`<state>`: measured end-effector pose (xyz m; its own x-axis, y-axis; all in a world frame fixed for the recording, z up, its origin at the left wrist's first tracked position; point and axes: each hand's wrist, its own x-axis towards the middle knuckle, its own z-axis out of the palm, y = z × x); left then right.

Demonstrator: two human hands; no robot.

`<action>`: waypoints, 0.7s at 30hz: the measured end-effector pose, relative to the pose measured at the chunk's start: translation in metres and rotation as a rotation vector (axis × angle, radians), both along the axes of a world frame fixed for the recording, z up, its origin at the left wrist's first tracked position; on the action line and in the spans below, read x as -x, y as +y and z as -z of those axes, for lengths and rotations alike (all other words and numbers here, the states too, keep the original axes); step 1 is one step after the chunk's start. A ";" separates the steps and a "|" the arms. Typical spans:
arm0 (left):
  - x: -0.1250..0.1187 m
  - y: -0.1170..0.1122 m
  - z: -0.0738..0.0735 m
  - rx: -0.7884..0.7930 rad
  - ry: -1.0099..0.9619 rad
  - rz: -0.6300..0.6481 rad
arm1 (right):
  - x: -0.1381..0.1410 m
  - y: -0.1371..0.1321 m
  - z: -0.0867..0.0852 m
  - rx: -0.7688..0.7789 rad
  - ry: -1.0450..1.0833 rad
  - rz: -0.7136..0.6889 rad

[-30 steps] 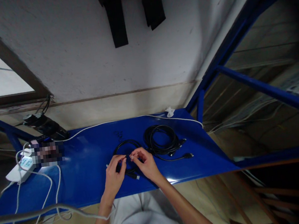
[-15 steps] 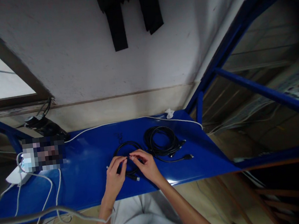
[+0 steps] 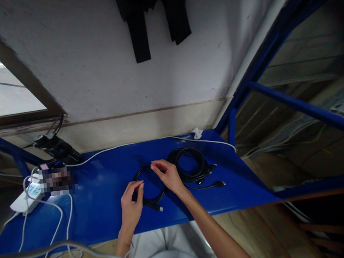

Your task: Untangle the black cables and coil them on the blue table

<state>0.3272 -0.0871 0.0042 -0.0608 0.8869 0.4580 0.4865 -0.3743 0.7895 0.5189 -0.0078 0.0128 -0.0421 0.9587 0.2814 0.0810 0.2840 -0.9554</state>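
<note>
Head view: the cable [image 3: 152, 205] is lying looped on the surface [image 3: 99, 195], its plug pointing near-right. The right hand [image 3: 172, 178] is pinching its far edge. The left hand [image 3: 130, 208] is curling against its left side, grip unclear.

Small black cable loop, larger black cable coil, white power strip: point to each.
small black cable loop [image 3: 139, 171], head view, its far-left arc.
larger black cable coil [image 3: 193, 178], head view, its near edge.
white power strip [image 3: 23, 200], head view, its top face.
</note>
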 end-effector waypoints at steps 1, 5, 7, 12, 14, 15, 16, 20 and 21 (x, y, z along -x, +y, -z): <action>0.000 0.000 0.001 0.002 -0.006 -0.002 | 0.001 -0.001 -0.002 0.018 -0.009 -0.084; 0.001 0.003 0.006 0.007 -0.030 -0.016 | 0.005 -0.018 -0.010 0.052 -0.070 -0.343; 0.002 0.003 0.007 0.009 -0.039 -0.041 | 0.006 -0.028 -0.013 0.045 -0.111 -0.333; 0.002 0.002 0.006 -0.054 -0.012 -0.013 | 0.003 -0.046 -0.016 0.073 -0.078 -0.337; 0.000 -0.001 0.006 -0.101 0.033 0.041 | 0.000 -0.052 -0.015 0.077 -0.083 -0.297; -0.001 -0.003 0.007 -0.127 0.064 0.068 | -0.003 -0.055 -0.014 0.086 -0.094 -0.260; -0.001 -0.004 0.008 -0.152 0.097 0.094 | -0.006 -0.057 -0.013 0.101 -0.102 -0.223; -0.003 -0.003 0.009 -0.180 0.213 0.156 | -0.025 -0.064 -0.011 0.154 -0.057 -0.170; -0.002 0.000 0.007 -0.158 0.249 0.154 | -0.030 -0.066 -0.011 0.144 -0.036 -0.165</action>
<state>0.3293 -0.0869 -0.0031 0.1992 0.7935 0.5750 0.5855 -0.5669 0.5795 0.5488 -0.0736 0.0239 -0.2093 0.9681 0.1378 0.0794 0.1573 -0.9844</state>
